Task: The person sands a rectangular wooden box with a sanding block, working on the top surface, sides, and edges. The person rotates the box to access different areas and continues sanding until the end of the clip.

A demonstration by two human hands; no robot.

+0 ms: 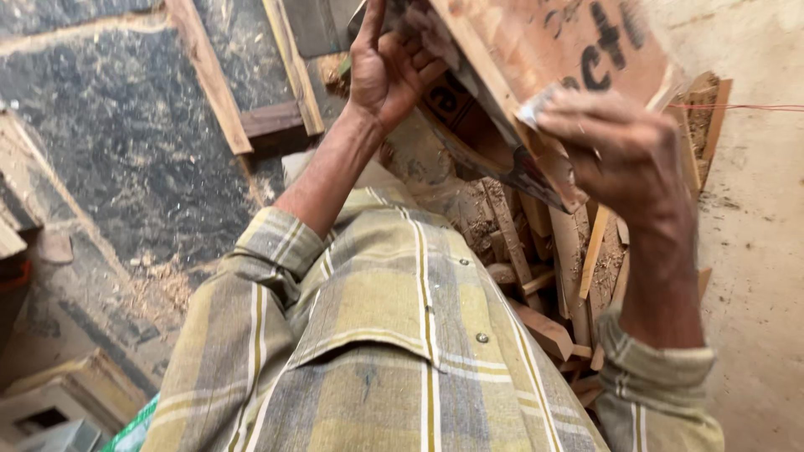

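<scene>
Holding a printed wooden board up over the scrap-wood pile, left hand loosely curled on its edge, right hand seemingly pinching its corner; next calls for a firmer grip

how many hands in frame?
2. Left hand at top centre, fingers up against the printed board; right hand at right, gripping the board's lower edge. No other hands visible.

Left hand raised, fingers curled, forearm bare, right hand lifted, fingers pinched shut.
</scene>
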